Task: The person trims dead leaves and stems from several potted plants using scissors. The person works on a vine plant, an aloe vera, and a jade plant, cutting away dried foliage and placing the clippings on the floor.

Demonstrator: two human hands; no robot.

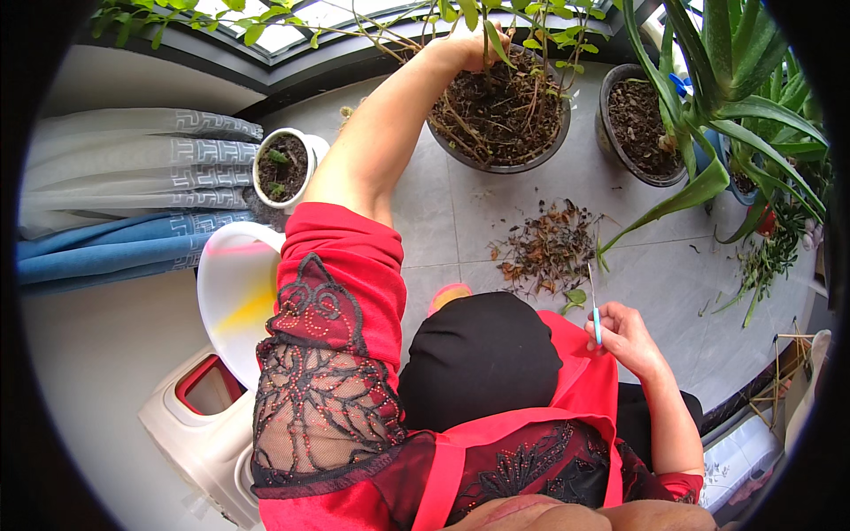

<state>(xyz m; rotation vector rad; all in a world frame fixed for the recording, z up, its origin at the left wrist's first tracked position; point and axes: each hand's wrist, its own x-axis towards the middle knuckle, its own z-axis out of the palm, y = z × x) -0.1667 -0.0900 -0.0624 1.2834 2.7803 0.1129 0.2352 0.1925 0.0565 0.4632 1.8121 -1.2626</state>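
My left hand (479, 48) reaches in among the stems above a large dark plant pot (508, 167) near the window. Leaves partly cover its fingers, and what they touch is hidden. The pot holds brown soil with dry twigs and tall leafy green stems. Over my lap on the right, my right hand (621, 335) grips a slim tool with a light blue handle (597, 325) and a thin metal shaft, its tip pointing away from me. Beyond my knee, a heap of dry leaves and debris (551, 247) lies on the grey tiles, a green leaf (575, 297) at its near edge.
A second dark pot (605, 133) and a large aloe plant (744, 86) stand at the right, one leaf hanging over the floor. Cut greenery (764, 265) lies at far right. At left are a small white pot (256, 166), curtains (133, 245), a white basin (229, 292) and a beige plastic box (199, 445).
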